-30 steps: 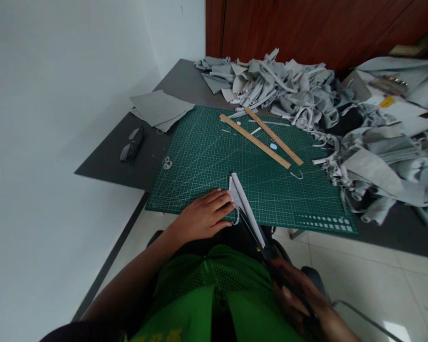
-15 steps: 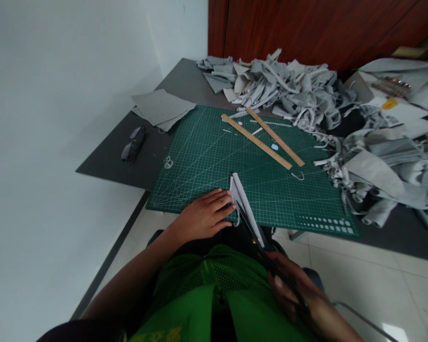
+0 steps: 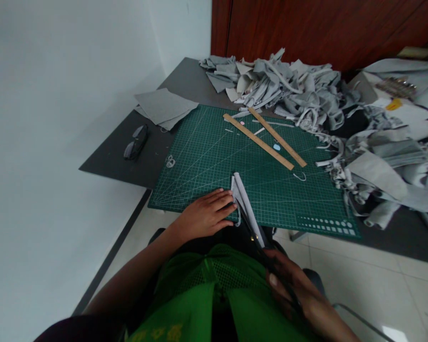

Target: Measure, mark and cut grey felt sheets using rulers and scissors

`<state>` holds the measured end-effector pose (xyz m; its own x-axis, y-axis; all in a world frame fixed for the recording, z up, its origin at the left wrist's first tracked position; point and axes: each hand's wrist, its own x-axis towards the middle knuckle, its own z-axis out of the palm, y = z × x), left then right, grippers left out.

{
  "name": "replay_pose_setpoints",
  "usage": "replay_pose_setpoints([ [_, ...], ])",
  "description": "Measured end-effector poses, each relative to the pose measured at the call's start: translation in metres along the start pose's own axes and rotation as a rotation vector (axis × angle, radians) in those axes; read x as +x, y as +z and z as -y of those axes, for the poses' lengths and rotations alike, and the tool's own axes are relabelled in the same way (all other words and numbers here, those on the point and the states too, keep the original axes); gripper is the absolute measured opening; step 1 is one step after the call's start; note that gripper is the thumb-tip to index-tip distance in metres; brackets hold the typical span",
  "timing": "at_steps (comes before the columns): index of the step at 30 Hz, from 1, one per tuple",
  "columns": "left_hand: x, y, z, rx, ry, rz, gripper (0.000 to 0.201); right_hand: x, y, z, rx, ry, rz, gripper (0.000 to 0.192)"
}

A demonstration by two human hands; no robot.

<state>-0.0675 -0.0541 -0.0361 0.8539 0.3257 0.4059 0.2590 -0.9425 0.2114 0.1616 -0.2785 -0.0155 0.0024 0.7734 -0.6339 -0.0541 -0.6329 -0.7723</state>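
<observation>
The left hand [image 3: 203,216] lies flat, fingers spread, pressing a grey strip [image 3: 245,204] at the mat's [image 3: 207,156] near edge. The right hand [image 3: 288,289] is clenched around scissors [image 3: 251,228], whose blades lie along the strip.

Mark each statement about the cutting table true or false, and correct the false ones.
1. The left hand rests flat beside the grey fabric strip. True.
2. The right hand holds a wooden ruler. False: it holds black scissors; both wooden rulers lie across the green cutting mat.
3. Dark glasses lie on the mat. False: they lie on the grey table, left of it.
4. Grey fabric offcuts are heaped at the far side. True.
</observation>
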Motion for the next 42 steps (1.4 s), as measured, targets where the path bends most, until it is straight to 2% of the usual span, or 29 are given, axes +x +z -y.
replay_pose_setpoints([
  [5, 0.000, -0.001, 0.000, 0.010, 0.011, -0.008, 0.045, -0.003, 0.001, 0.000, -0.011, 0.008, 0.008, 0.066],
  [13, -0.001, 0.002, 0.000, 0.008, 0.002, 0.003, 0.044, -0.011, 0.005, 0.018, -0.113, 0.036, -0.046, 0.071],
  [21, 0.000, 0.001, 0.000, -0.005, -0.001, 0.001, 0.044, -0.010, 0.002, 0.015, -0.156, 0.029, 0.014, 0.068],
  [31, 0.000, 0.001, -0.001, 0.012, 0.002, 0.015, 0.045, -0.012, 0.004, 0.022, -0.218, -0.009, 0.010, 0.061],
  [36, 0.000, 0.001, -0.001, 0.011, 0.001, 0.014, 0.046, -0.012, 0.007, 0.015, -0.182, 0.053, 0.020, 0.065],
  [42, 0.000, 0.002, 0.000, -0.005, 0.007, -0.003, 0.045, -0.008, 0.011, 0.002, -0.071, 0.057, 0.038, 0.078],
])
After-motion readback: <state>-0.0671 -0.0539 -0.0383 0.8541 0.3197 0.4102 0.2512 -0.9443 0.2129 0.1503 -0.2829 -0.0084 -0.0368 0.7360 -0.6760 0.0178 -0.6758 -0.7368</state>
